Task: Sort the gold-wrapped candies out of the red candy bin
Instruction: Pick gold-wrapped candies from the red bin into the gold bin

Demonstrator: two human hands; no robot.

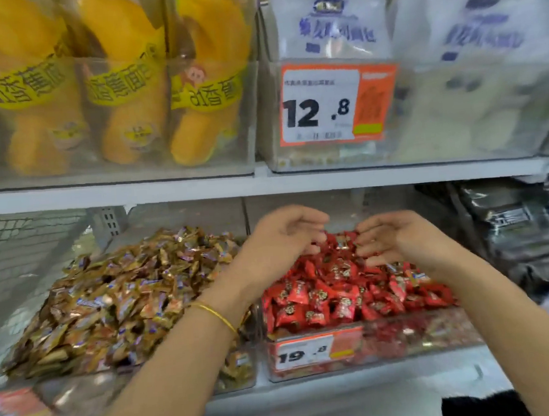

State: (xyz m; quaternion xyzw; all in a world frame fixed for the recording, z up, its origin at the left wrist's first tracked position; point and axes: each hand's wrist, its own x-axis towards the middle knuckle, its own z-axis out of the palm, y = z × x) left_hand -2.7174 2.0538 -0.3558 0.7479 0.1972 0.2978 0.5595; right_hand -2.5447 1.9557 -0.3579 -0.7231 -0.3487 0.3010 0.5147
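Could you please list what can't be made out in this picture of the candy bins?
- Head view: whether the left hand or right hand pinches a candy; motion blur hides it.
- Head view: red candies under both hands are hidden, so gold-wrapped ones there go unseen.
- Head view: small print on the price tag is blurred.
- Head view: dark packets are cut by the right edge.

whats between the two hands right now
In the head view, red-wrapped candies heaped at the back of the red candy bin fill the gap between the left hand and the right hand.
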